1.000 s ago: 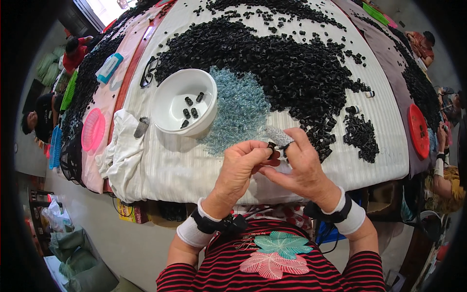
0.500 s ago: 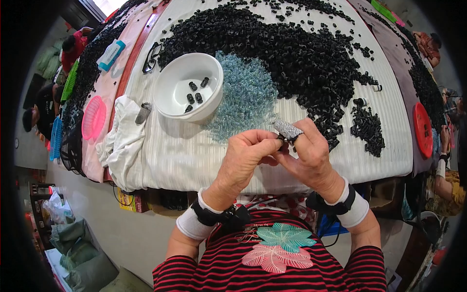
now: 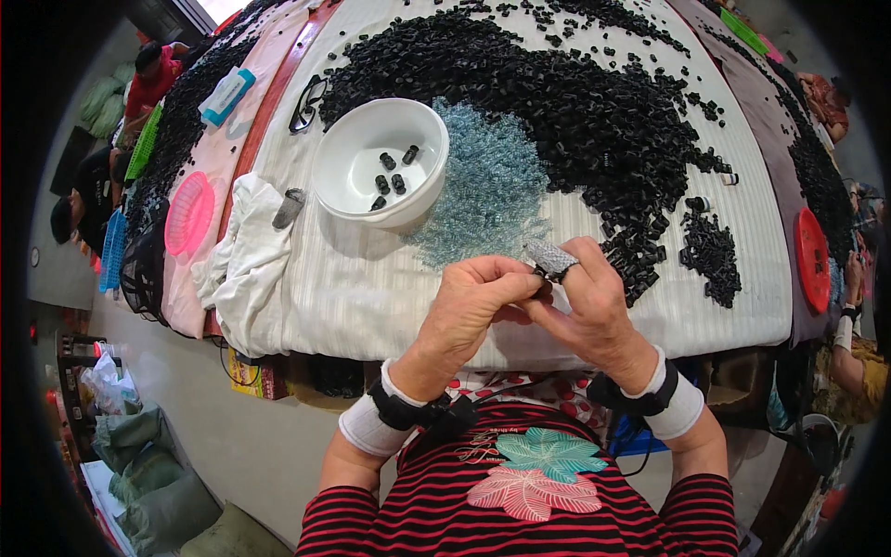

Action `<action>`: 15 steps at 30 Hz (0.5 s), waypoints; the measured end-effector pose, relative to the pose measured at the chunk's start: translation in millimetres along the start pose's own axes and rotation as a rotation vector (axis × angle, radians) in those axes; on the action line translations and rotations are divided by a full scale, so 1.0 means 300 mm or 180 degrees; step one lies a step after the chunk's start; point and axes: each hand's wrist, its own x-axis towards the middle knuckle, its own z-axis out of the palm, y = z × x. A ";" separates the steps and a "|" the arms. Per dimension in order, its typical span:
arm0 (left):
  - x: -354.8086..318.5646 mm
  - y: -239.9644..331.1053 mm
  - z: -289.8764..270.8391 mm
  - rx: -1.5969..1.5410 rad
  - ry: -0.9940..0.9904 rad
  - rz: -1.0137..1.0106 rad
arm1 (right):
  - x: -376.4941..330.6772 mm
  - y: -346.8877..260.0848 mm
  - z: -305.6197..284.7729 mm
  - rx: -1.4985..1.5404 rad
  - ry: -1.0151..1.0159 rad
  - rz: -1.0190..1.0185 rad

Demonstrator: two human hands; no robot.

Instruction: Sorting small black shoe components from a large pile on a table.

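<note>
My left hand point(image 3: 475, 304) and my right hand point(image 3: 596, 302) meet above the near part of the cloth-covered table. Their fingertips are pinched together round a small black plastic piece point(image 3: 542, 274), mostly hidden by the fingers. A grey textured finger cover point(image 3: 552, 257) wraps one finger of the right hand. Just beyond the hands lies a heap of clear bluish beads point(image 3: 492, 181). Behind it spreads a big pile of black plastic pieces point(image 3: 548, 102). Left of the beads stands a white bowl point(image 3: 408, 209) with several black cylindrical pieces point(image 3: 399, 184) inside.
At right lies a small heap of slim black parts point(image 3: 710, 260). To the left are a crumpled white cloth point(image 3: 249, 265), eyeglasses point(image 3: 308, 105), a pink basket point(image 3: 188, 213) and a blue-and-white pack point(image 3: 225, 96). A red tray point(image 3: 812, 260) sits far right; people sit at both sides.
The view has shifted slightly, so the bowl and heaps appear a little farther right. Both hands stay pinched round the black piece, with the right-hand fingers slightly changed in pose.
</note>
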 end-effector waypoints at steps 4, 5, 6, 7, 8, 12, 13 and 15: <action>-0.001 -0.008 -0.013 -0.0066 -0.0073 0.0056 | -0.005 -0.003 0.006 -0.0098 -0.0010 0.0029; 0.003 -0.011 -0.016 0.0030 -0.0048 0.0074 | -0.008 0.000 0.002 -0.0125 -0.0054 0.0008; 0.005 -0.012 -0.017 0.0126 -0.0015 0.0096 | -0.009 0.003 -0.002 -0.0145 -0.0101 -0.0018; 0.005 -0.012 -0.020 0.0116 -0.0005 0.0088 | -0.007 0.004 -0.003 -0.0137 -0.0113 -0.0012; 0.004 -0.010 -0.024 0.0151 -0.0048 0.0128 | -0.005 0.005 -0.003 -0.0114 -0.0110 -0.0079; 0.005 -0.004 -0.036 0.0081 -0.0167 0.0179 | -0.001 0.000 0.006 -0.0109 -0.0004 -0.0232; 0.002 -0.004 -0.043 0.0075 -0.0158 0.0160 | -0.004 0.000 0.010 -0.0101 -0.0013 -0.0214; 0.000 -0.002 -0.051 0.0124 -0.0189 0.0089 | -0.010 0.005 0.016 -0.0244 -0.0044 -0.0431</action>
